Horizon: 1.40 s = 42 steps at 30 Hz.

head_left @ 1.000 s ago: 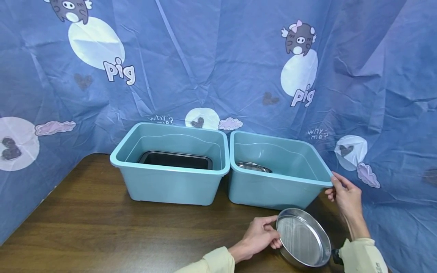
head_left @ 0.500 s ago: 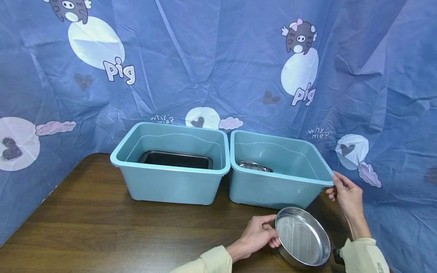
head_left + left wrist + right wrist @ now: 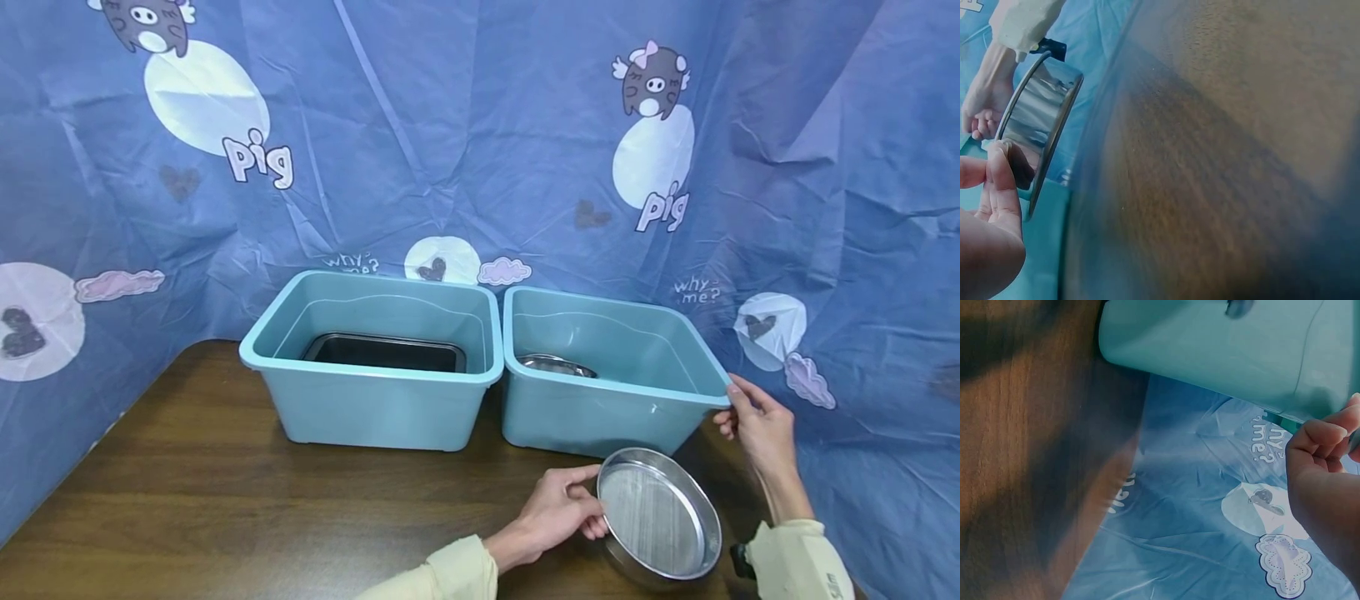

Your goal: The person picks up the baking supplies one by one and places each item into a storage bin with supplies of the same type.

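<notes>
My left hand (image 3: 558,510) pinches the left rim of a round metal sieve (image 3: 654,515) with a fine mesh. The sieve is tilted, its mesh side facing the head camera, over the table at the front right. In the left wrist view, thumb and fingers grip the edge of the shiny sieve (image 3: 1038,109). At the right bin (image 3: 585,421), my right hand (image 3: 767,433) holds the front right corner of the blue-green rim. A shiny round metal piece (image 3: 557,365) lies inside that bin, mostly hidden by the front wall.
Left of it stands a matching blue-green bin (image 3: 375,410) with a black rectangular pan (image 3: 386,353) inside. Both bins stand close together on the brown wooden table (image 3: 262,500). A blue printed curtain (image 3: 450,108) hangs right behind them.
My left hand and the sieve have shifted slightly left and up toward the right bin. My right hand stays on the bin's corner.
</notes>
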Available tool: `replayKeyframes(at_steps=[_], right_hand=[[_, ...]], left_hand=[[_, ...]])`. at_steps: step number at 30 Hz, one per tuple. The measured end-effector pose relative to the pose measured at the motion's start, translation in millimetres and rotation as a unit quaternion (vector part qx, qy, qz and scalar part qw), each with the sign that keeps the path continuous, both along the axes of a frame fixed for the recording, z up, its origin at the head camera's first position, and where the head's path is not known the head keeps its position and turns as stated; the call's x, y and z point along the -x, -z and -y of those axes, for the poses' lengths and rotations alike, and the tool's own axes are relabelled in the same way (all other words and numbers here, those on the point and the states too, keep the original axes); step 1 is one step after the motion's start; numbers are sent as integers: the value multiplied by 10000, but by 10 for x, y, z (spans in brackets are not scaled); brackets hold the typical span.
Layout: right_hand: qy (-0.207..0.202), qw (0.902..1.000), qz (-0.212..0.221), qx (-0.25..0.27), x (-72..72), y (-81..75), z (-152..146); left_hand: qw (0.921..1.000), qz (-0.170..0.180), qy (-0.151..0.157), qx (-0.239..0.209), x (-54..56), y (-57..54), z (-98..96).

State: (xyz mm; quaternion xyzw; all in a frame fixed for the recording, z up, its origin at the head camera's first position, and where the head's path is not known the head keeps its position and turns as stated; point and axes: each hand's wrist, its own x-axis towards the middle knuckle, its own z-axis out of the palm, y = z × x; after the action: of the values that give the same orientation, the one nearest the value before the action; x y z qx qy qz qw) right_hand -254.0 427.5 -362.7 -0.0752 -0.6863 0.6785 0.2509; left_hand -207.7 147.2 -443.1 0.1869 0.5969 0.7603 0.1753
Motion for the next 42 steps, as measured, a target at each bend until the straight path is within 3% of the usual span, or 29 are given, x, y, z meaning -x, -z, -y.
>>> replayKeyframes(at_steps=[15, 28, 35, 42], right_hand=[[-1, 10000, 24, -83, -9, -6, 2], [10, 9996, 16, -299, -15, 0, 2], [14, 9989, 42, -472, -15, 0, 4], [21, 9990, 31, -440, -18, -4, 1]], left_hand=[[10000, -62, 54, -37, 37, -29, 70], [9996, -139, 252, -36, -2, -200, 170], [9996, -94, 212, -144, -3, -233, 187], [9992, -151, 361, 38, 9, -320, 260]])
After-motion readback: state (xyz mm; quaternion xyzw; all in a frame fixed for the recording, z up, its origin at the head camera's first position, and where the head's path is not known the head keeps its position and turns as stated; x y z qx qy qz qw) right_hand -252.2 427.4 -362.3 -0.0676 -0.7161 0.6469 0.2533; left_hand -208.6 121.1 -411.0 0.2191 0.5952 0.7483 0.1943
